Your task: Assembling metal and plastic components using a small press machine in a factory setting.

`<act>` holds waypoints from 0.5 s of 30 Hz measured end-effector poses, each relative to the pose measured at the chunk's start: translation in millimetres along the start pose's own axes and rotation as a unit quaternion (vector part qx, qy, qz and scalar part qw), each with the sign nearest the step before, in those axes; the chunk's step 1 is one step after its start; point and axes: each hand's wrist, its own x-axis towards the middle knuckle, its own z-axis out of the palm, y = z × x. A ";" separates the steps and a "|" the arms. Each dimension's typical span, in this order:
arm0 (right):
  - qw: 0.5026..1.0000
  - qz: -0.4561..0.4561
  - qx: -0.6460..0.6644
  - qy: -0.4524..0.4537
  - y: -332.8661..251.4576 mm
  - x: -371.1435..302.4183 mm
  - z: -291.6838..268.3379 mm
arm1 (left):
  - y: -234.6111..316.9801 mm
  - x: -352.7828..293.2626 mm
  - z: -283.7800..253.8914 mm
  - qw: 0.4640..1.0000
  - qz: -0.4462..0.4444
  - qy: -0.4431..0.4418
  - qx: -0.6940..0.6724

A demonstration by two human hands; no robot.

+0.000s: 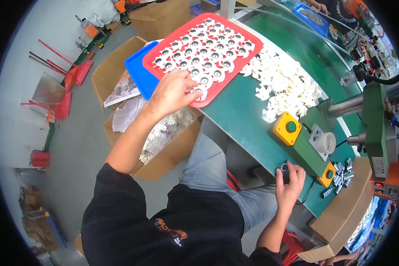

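Note:
My left hand (173,91) is closed in a pinch on a white toothed plastic part (201,94) at the near corner of a red tray (147,60). Rows of similar white parts with dark metal rings in their centres (203,51) cover that tray. Over the bench's near edge, my right hand (291,182) closes on a short metal sleeve (284,167), whose round end shows by the thumb. A green press (377,124) stands to the right, with a round white fixture (326,142) on its base. Several loose metal sleeves (341,177) lie beside the base.
A heap of bare white plastic parts (288,84) lies on the green bench (235,113). Yellow button boxes (287,128) flank the press. A blue tray (139,73) sits under the red one. Cardboard boxes (175,155) stand left of the bench and at its right end (346,208).

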 end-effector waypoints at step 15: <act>0.992 -0.011 0.113 0.047 -42.9 -30.3 5.4 | -145.9 -189.9 156.7 0.863 -0.417 0.253 -0.134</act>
